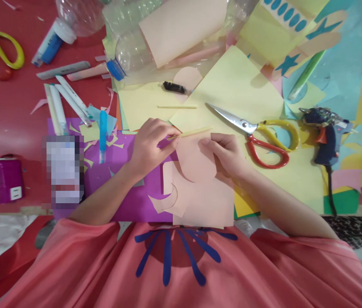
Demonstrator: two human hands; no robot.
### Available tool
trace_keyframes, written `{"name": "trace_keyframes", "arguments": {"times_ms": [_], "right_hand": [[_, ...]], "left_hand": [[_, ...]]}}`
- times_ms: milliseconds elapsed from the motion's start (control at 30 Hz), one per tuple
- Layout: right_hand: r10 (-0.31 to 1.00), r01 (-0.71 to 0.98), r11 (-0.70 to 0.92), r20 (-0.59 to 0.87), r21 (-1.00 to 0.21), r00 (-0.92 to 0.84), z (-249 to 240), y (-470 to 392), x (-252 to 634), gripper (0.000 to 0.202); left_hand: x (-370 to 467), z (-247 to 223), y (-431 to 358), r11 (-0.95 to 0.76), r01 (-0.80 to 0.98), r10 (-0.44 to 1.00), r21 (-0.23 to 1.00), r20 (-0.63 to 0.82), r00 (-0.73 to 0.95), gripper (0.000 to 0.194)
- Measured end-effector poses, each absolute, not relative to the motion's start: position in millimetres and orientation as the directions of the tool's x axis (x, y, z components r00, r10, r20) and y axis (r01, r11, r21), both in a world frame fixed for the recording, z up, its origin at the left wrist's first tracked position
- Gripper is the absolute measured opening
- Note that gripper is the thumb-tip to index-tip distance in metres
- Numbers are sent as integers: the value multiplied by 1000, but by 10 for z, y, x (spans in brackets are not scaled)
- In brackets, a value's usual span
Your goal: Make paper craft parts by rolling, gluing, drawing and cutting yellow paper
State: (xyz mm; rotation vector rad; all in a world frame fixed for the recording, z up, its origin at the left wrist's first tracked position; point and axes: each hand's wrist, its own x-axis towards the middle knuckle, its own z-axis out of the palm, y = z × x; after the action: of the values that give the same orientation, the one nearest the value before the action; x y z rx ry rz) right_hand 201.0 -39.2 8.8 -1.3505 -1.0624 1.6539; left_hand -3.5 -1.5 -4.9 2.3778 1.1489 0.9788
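My left hand (pixel 155 143) pinches the left end of a thin pale yellow strip (pixel 196 131), which lies along the top edge of a pink paper piece (pixel 196 158) with a rounded bottom. On the right side of that piece, my right hand (pixel 227 152) grips it between thumb and fingers. Below are a larger pink sheet (pixel 209 203) and a curved pink offcut (pixel 168 201), over a purple sheet (pixel 129 196). A second thin yellow strip (pixel 177 107) lies just above the hands.
Scissors (pixel 248 128) lie open to the right, beside a glue gun (pixel 330 137). A phone (pixel 63 171), a blue marker (pixel 103 134) and several pens are left. Plastic bottles (pixel 136 55) and a black clip-like object (pixel 174 87) lie ahead.
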Motion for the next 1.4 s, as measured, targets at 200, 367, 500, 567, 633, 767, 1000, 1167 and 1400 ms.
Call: {"name": "trace_keyframes", "arguments": {"times_ms": [200,367,500,567,633,767,1000,1167,1400], "right_hand": [[922,-19,-354,-345,-935,-178,73,-383,2024,32],[926,-26,-341,-331,-940,-178,41,-391,2023,33],[935,-28,-313,-303,-949,-186,29,-391,2020,31],[937,-6,-309,-303,-951,-176,36,-390,2016,31],[938,4,-304,-300,-953,-174,45,-387,2010,33],[946,-72,-280,-262,-957,-189,48,-374,2007,34],[975,-72,-194,-184,-978,-124,12,-355,2004,35],[977,-51,-187,-181,-981,-117,-10,-364,1985,31],[982,-24,-152,-148,-988,-115,-11,-386,1969,17]], "left_hand": [[-33,-46,-8,-653,539,757,532,478,445,5],[-32,-59,-27,-514,494,851,701,348,393,15],[-18,-58,-40,-313,300,906,901,189,379,28],[-13,-54,-38,-259,266,914,928,146,379,27],[-13,-50,-36,-251,275,920,928,141,365,25],[-21,-52,-56,-339,316,906,886,217,363,26],[-14,-61,-126,-565,405,805,719,373,461,26],[-9,-52,-130,-551,415,813,724,352,464,26],[28,-54,-142,-368,212,856,905,241,457,26]]}}
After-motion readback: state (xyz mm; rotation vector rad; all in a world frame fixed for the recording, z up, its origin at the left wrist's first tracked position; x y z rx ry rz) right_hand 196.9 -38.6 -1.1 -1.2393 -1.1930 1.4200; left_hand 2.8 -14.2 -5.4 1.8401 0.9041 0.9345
